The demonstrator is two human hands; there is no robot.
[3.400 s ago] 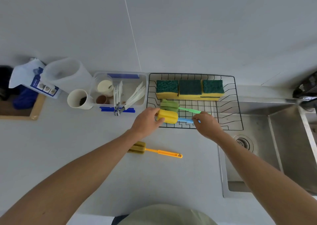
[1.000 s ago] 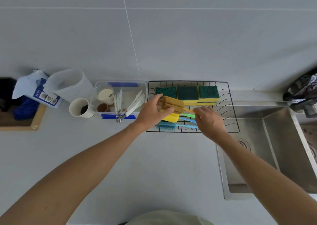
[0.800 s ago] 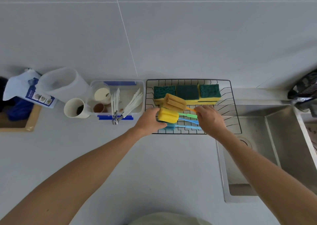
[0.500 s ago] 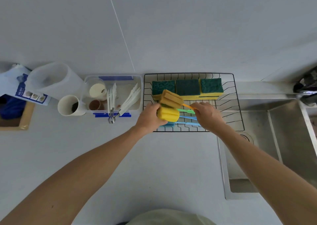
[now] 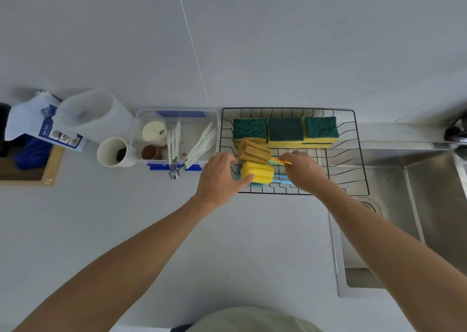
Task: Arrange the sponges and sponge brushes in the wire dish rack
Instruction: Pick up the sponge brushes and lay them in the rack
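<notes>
The black wire dish rack (image 5: 353, 154) stands against the wall beside the sink. Three green-topped yellow sponges (image 5: 285, 132) line its back. In the front left of the rack lie stacked sponge brushes: a tan head (image 5: 255, 152) with an orange handle (image 5: 276, 160), a yellow head (image 5: 259, 172) with a light blue handle (image 5: 280, 178), and a blue head (image 5: 255, 184) underneath. My left hand (image 5: 218, 177) grips the yellow head, thumb below it and fingers by the tan head. My right hand (image 5: 304, 171) pinches the end of the orange handle.
Left of the rack sits a clear plastic box (image 5: 177, 139) with tongs and small cups, then a white cup (image 5: 113, 152), a white jug (image 5: 93, 114) and a printed packet (image 5: 38, 121). The steel sink (image 5: 404, 218) and its drain (image 5: 369, 205) lie to the right.
The orange-handled brush, which lay on the counter 3.4 s ago, is now in the rack behind the yellow one. Over the last second both hands lowered it and stayed on the brushes.
</notes>
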